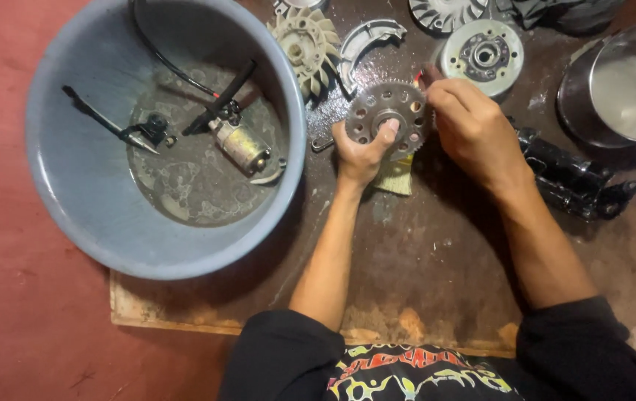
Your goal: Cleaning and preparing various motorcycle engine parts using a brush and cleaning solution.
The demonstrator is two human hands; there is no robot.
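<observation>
Motorbike repair workshop, floor-level setup. I'm working over a grimy stained board (422, 282) on red floor (28, 327). Engine parts all round: toothed sprocket (387, 119), finned fan wheel (307, 41), brake shoe (366, 41), flywheel rotor (483, 56). Grey basin (80, 200) w/ dirty wash fluid, starter motor (242, 145) soaking.

The sprocket gear (390, 119) looks like dull grey metal, matt and grimy. The basin (80, 193) is smooth grey plastic with a filmy puddle inside, and the little starter motor (242, 145) in it has a brushed metal shine. The board (407, 260) is rough, stained wood. The cooling fan (307, 41) is cream plastic.
</observation>
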